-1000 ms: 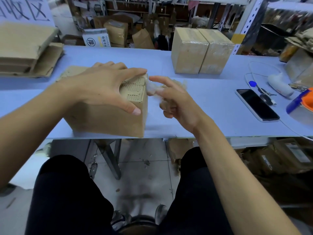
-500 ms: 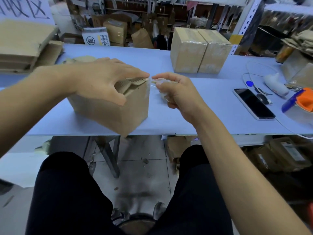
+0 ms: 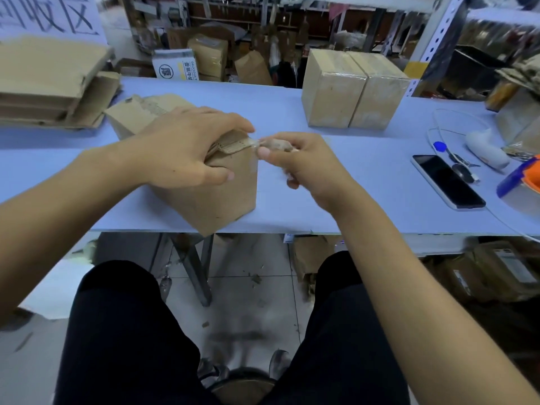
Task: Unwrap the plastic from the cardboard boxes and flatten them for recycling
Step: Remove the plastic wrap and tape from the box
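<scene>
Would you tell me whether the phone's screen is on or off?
Off: the phone lies face up on the table, its screen black.

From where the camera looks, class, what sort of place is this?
Probably a warehouse packing room: metal shelving, wrapped boxes on a worktable, flattened cardboard stacked aside.
</scene>
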